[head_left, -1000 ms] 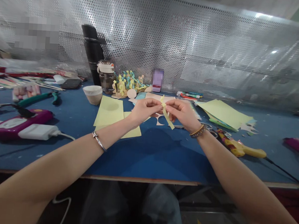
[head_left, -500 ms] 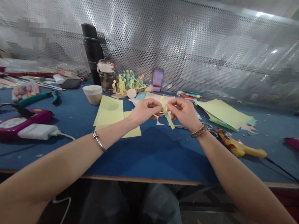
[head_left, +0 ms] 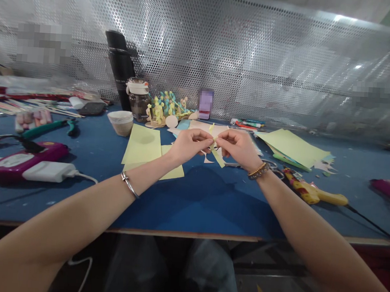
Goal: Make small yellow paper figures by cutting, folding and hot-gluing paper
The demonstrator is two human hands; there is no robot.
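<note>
Over the middle of the blue table, my left hand (head_left: 193, 145) pinches a narrow yellow-green paper strip (head_left: 218, 158) between thumb and forefinger. My right hand (head_left: 236, 146) pinches the same strip from the other side, and the fingertips of both hands nearly touch. One end of the strip sticks up above the fingers and a longer end slants down to the right. Yellow paper sheets (head_left: 144, 145) lie left of my hands, partly under my left forearm. Pale paper scraps lie behind and below the fingers.
A paper cup (head_left: 121, 123), a lidded bottle (head_left: 138, 100) and yellow and blue paper crafts (head_left: 167, 107) stand behind left. A phone (head_left: 205, 104) stands at the back. To the right are a yellow glue gun (head_left: 314, 193) and stacked paper (head_left: 294, 145). A purple power strip (head_left: 25, 160) lies left.
My fingertips have come closer together on the strip. Its lower end has shifted slightly to the left, and my right hand has moved a little left.
</note>
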